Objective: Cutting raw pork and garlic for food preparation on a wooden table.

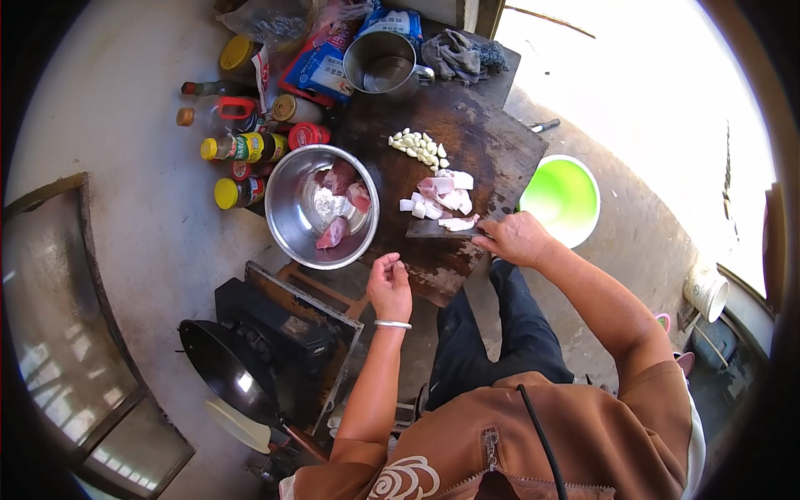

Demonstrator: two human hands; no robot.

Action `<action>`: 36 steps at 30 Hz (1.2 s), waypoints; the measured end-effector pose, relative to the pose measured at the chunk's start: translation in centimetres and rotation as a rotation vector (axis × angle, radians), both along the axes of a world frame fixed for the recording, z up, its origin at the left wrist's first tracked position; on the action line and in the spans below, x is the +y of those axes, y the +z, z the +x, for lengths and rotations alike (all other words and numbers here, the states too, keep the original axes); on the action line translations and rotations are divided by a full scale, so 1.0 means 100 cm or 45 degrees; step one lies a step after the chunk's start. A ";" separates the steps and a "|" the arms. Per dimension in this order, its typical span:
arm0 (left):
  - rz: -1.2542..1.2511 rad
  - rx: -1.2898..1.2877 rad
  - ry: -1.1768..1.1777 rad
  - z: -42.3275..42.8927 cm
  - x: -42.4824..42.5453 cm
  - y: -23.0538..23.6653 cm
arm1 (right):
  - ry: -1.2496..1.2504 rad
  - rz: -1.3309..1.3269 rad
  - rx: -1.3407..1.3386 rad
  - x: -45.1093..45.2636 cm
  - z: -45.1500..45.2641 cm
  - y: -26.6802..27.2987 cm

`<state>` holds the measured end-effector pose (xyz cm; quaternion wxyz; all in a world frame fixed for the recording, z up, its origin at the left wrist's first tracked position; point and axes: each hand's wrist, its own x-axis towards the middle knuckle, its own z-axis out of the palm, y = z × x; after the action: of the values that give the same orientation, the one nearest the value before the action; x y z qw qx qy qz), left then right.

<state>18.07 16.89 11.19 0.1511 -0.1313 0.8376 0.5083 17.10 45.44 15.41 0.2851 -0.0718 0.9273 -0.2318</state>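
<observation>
My right hand (517,239) grips a cleaver (425,229) at the right side of a worn wooden cutting board (369,122). The dark blade lies low over the board, and a strip of fatty pork (459,223) rests on or against it; I cannot tell which. Just beyond the blade is a small pile of cut pork fat pieces (445,190). Peeled garlic cloves (417,147) lie farther up the board. My left hand (389,286), with a bracelet at the wrist, hovers by the board's near left edge, its fingers curled and nothing visible in them.
A steel bowl (322,256) with several chunks of raw meat (332,232) sits left of the board. Sauce bottles (247,148), a metal mug (381,62) and a rag (451,55) stand behind. A green bucket (559,197) is at right, a wok (228,369) at lower left.
</observation>
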 end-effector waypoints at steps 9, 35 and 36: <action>-0.663 -0.140 -1.128 -0.124 0.098 0.052 | 0.328 -0.016 0.274 0.009 -0.028 0.000; -0.648 -0.370 -0.618 -0.117 0.117 -0.007 | -0.657 -0.316 -0.192 0.058 0.116 0.008; -0.638 -0.361 -0.694 -0.116 0.114 -0.001 | -0.633 -0.328 -0.187 0.055 0.113 0.010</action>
<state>6.45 28.30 11.05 0.3579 -0.0059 0.9107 0.2062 28.44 50.91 16.39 0.2746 0.1390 0.8562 -0.4149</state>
